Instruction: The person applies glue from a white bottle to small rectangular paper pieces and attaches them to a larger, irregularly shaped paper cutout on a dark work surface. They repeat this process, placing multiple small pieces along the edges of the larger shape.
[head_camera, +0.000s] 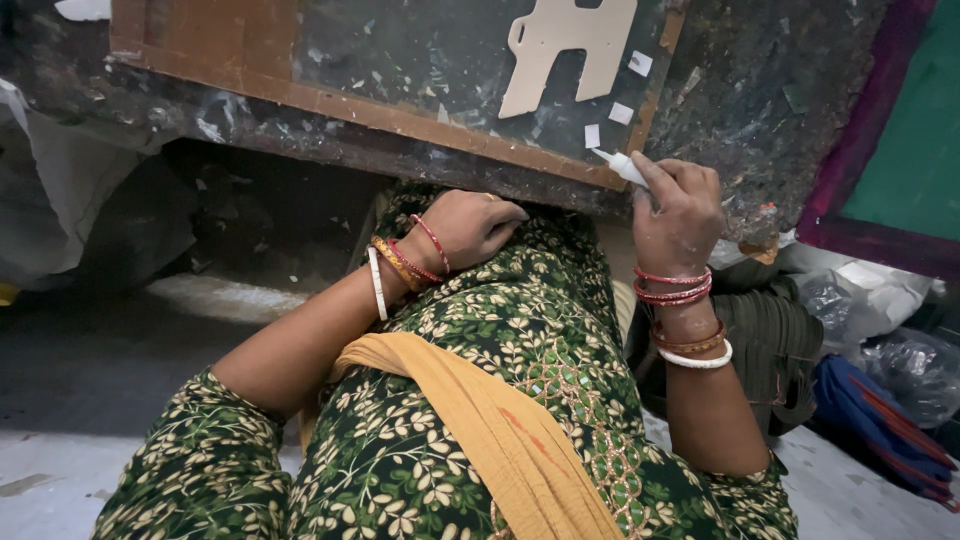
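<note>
Nearest the lens: green leaf-print dress (480, 420) with a mustard scarf (500, 430) running diagonally across the lap. Right hand (678, 205) is fisted tight around a small white glue tube (622, 166); only the nozzle end shows past the thumb and forefinger, rest of the tube buried in the palm. Tube long axis runs roughly diagonal, nozzle pointing up-left toward the low worktable (730, 90), tip right at the near edge of the brown-framed board (330, 100) lying on it. Left hand (470, 225) is curled loosely, knuckles up, resting on the lap just under the table edge; can't tell whether it holds anything, the fingers fold out of view. Both wrists carry bangles (672, 288), red, gold and white. On the board, well apart from the nozzle: a cream flat cutout (565, 45) with leg-like tabs, plus small white paper scraps (621, 113) near the board's right corner, a couple of them close to the nozzle tip. Right of the person: crumpled clear plastic bags (900, 370) and a blue bundle (880, 420) on the floor.
</note>
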